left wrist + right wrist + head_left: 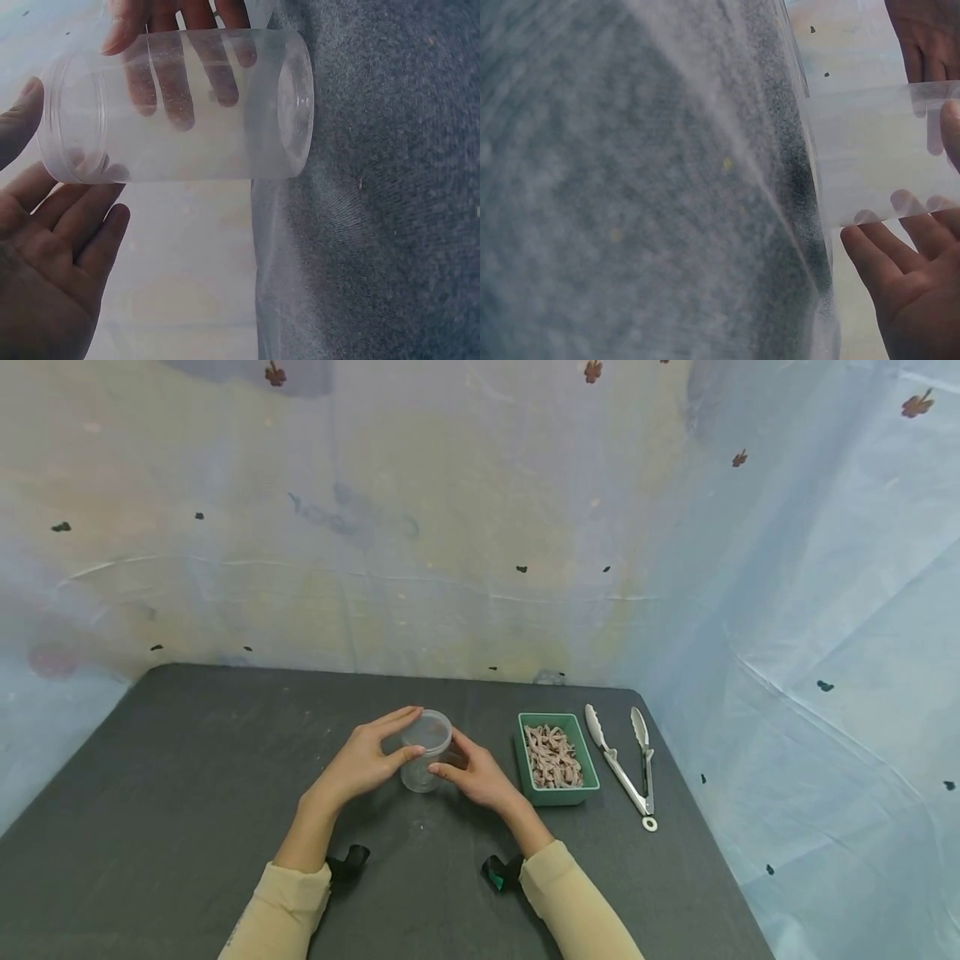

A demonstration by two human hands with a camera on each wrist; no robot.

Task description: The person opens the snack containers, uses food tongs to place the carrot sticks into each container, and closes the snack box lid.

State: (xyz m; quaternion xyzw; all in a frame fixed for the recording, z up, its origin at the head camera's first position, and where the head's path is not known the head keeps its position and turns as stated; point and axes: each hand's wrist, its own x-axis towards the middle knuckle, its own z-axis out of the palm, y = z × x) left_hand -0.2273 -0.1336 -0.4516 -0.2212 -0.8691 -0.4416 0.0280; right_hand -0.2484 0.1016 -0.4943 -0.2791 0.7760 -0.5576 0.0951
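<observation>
I watch the left hand (362, 762) span the rim of the clear jar (429, 735), thumb and fingers either side; the right hand (483, 777) curves round its body. The jar is upright, well inside the edges of the table (187, 793), with broad tabletop leftward; rightward, the green tray (572, 797) and tongs (619, 770) narrow my room.

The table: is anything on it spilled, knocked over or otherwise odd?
Nothing much stands out. The jar is upright, the strips lie inside the green tub, and the tongs lie spread beside it. Only a few pale specks dot the table.
</observation>
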